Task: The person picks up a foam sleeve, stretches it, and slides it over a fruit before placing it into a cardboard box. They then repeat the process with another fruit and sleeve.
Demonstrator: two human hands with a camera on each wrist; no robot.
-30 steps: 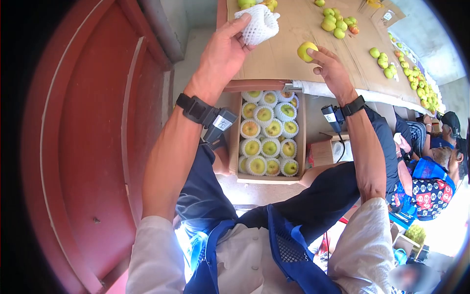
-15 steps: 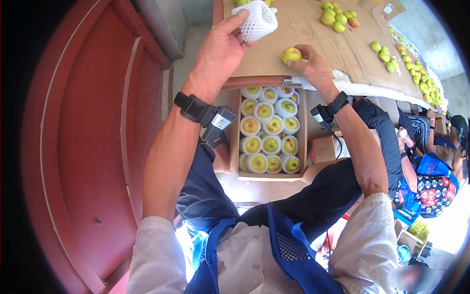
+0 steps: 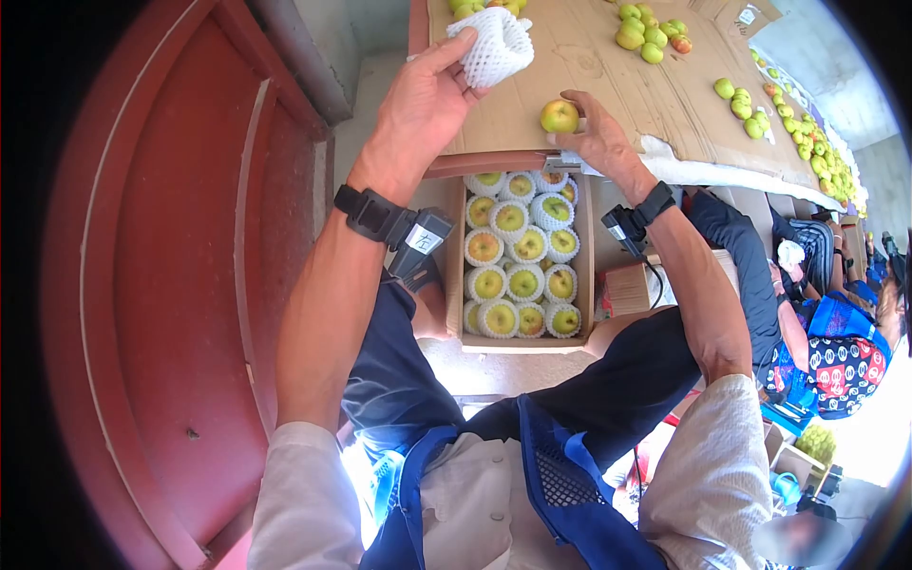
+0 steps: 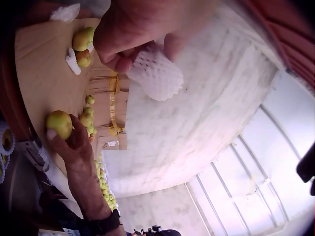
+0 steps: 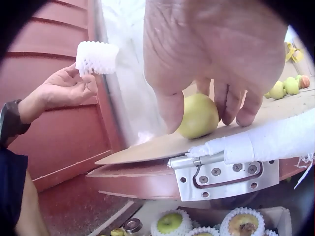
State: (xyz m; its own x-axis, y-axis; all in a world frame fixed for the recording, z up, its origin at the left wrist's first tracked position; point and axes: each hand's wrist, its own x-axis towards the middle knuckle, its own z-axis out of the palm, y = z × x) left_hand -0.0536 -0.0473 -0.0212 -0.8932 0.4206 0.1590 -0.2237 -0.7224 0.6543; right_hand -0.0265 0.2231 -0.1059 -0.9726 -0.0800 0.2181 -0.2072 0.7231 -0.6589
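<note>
In the head view my left hand (image 3: 429, 103) pinches a white foam fruit net (image 3: 498, 47) between thumb and fingers, raised over the table's near left part. The net's open end shows in the left wrist view, spread below the fingers. A yellow-green apple (image 3: 560, 116) with a reddish blush is at the cardboard-covered tabletop's near edge. My right hand (image 3: 606, 141) grips it from the right, thumb on the near side and fingers on the far side. Seen from the right wrist, the apple (image 5: 199, 117) sits low against the cardboard, partly hidden by the hand.
Below the table edge stands a carton (image 3: 587, 275) of apples in foam nets. Loose apples (image 3: 646, 33) lie in groups farther back, with a long heap (image 3: 825, 161) at the right. A red door (image 3: 180, 285) is on the left; people (image 3: 841, 332) sit at the right.
My right hand has moved left and lowered the apple from above the table toward the cardboard near the edge. The left hand keeps the foam net at almost the same place.
</note>
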